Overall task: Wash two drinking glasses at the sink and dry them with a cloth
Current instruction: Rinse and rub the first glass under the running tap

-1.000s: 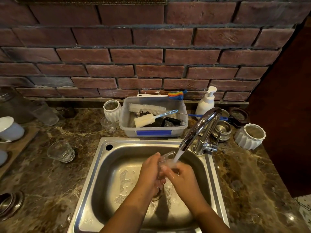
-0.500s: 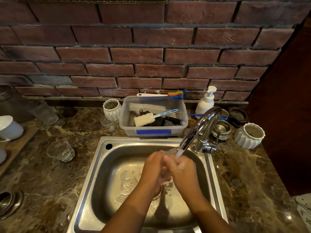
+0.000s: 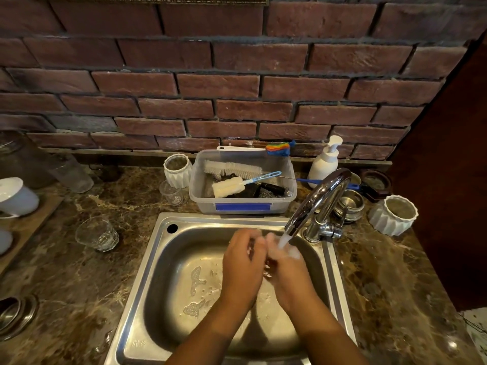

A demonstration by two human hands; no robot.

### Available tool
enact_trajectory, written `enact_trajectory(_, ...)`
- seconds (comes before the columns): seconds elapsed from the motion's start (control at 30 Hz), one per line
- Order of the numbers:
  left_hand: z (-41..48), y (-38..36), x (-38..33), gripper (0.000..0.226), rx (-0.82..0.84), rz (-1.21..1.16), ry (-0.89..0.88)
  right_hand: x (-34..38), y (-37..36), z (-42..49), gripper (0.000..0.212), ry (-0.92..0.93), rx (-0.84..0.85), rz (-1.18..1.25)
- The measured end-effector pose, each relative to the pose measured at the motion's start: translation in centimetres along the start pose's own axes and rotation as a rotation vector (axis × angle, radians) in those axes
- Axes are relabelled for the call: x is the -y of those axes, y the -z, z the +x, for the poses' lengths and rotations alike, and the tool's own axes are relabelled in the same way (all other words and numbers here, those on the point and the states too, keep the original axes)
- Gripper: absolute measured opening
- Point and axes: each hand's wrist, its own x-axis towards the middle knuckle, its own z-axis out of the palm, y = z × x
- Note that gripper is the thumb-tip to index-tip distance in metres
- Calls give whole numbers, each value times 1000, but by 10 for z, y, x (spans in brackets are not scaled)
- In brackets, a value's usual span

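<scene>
Both hands meet over the steel sink (image 3: pixel 147 272), under the water stream (image 3: pixel 284 239) from the chrome faucet (image 3: pixel 320 198). My left hand (image 3: pixel 242 264) and my right hand (image 3: pixel 288 272) close around a clear drinking glass (image 3: pixel 266 268). The fingers hide nearly all of it. Water falls onto my right hand's knuckles. A second clear drinking glass (image 3: pixel 97 234) stands upright on the marble counter left of the sink, apart from both hands. No cloth is in view.
Behind the sink stands a plastic tub (image 3: pixel 242 206) holding brushes, with a soap dispenser (image 3: pixel 325 162) to its right. White ribbed cups (image 3: pixel 178 169) (image 3: pixel 395 214), a small glass (image 3: pixel 171 193) and steel bowls (image 3: pixel 349 204) crowd the back. A white mug (image 3: pixel 15 196) sits far left.
The hands have risen toward the spout and closed together. The glass showed between them a second ago and is now almost covered. Water now hits the right hand.
</scene>
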Motion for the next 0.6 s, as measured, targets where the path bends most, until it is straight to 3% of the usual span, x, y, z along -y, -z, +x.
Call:
enact_trajectory(0.07,-2,0,4,22,22,170,-250,7,5,1,14,-103,18,138)
enact_trajectory(0.1,-1,1,5,21,43,167,-270,9,6,0,15,-102,41,133)
enact_trajectory(0.17,2,2,0,16,93,22,-110,8,7,-1,17,-11,19,19)
enact_trajectory(0.27,8,-4,-10,22,137,-273,384,6,6,-4,26,323,-33,-380)
enact_trajectory(0.37,13,0,-16,23,178,-546,814,0,14,-5,23,555,43,-705)
enact_trajectory(0.43,15,10,-16,26,246,-715,1003,-3,23,-4,21,708,107,-987)
enact_trajectory(0.5,16,14,-15,28,256,-796,1067,-2,27,-2,22,753,154,-1068)
enact_trajectory(0.6,14,4,-14,23,109,-577,876,0,17,-5,21,585,151,-739)
